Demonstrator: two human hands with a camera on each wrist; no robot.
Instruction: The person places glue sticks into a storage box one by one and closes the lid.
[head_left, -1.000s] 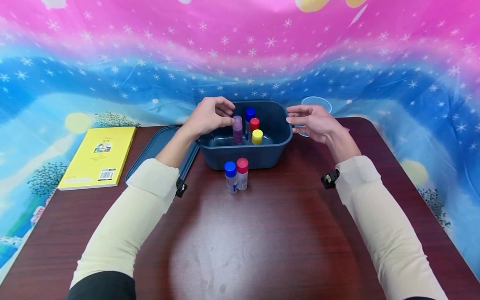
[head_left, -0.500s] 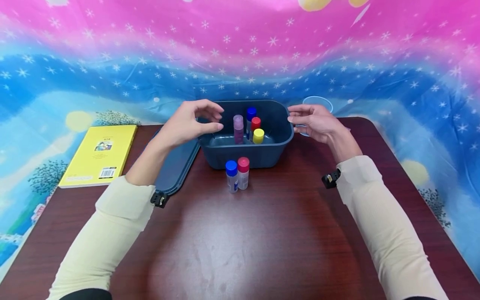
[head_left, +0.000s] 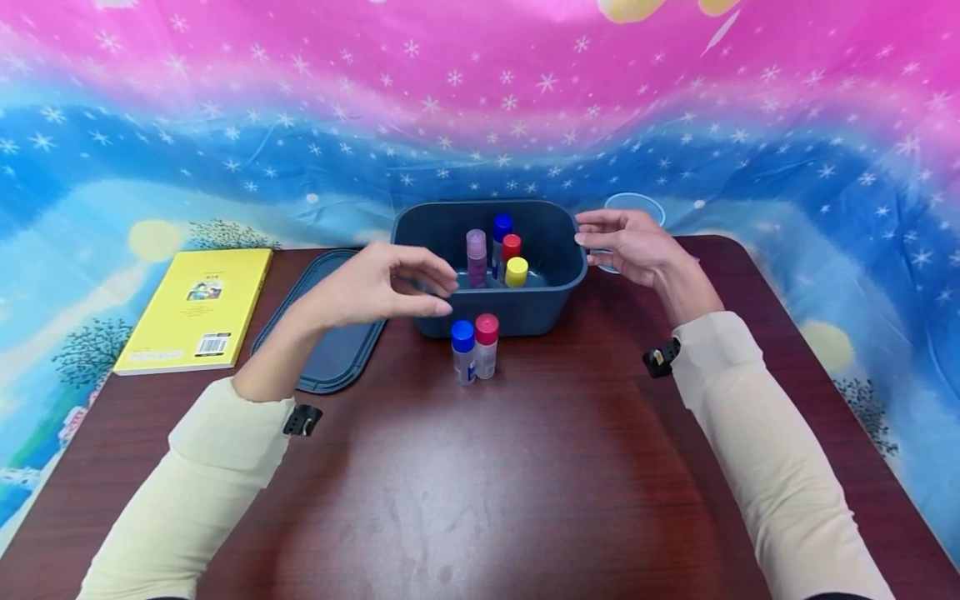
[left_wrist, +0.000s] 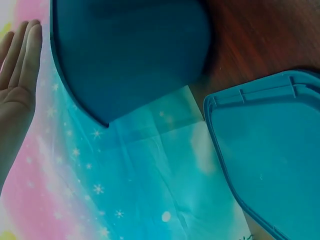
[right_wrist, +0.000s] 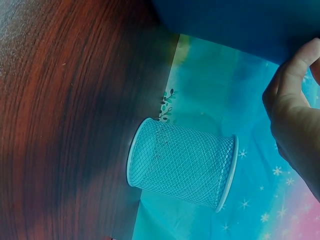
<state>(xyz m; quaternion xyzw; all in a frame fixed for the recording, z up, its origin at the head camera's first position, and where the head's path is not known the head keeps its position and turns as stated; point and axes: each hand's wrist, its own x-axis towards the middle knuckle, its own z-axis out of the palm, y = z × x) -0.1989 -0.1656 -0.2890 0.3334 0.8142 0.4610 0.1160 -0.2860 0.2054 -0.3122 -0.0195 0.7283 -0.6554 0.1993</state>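
Left hand (head_left: 381, 285) lowered to front of dark bin (head_left: 517, 318), thumb and fingers parted | translucent purple tube (head_left: 476, 260) stood upright inside bin, position unchanged | right hand (head_left: 632, 247) rested at bin's rim, fingers extended

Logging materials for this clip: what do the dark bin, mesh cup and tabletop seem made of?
Dark bin: likely moulded plastic, satin finish; smooth, even-coloured wall and rim.
Mesh cup: probably painted metal wire; fine open lattice between solid rims.
Tabletop: wood or wood-look laminate, glossy; reddish grain and a pale reflection.
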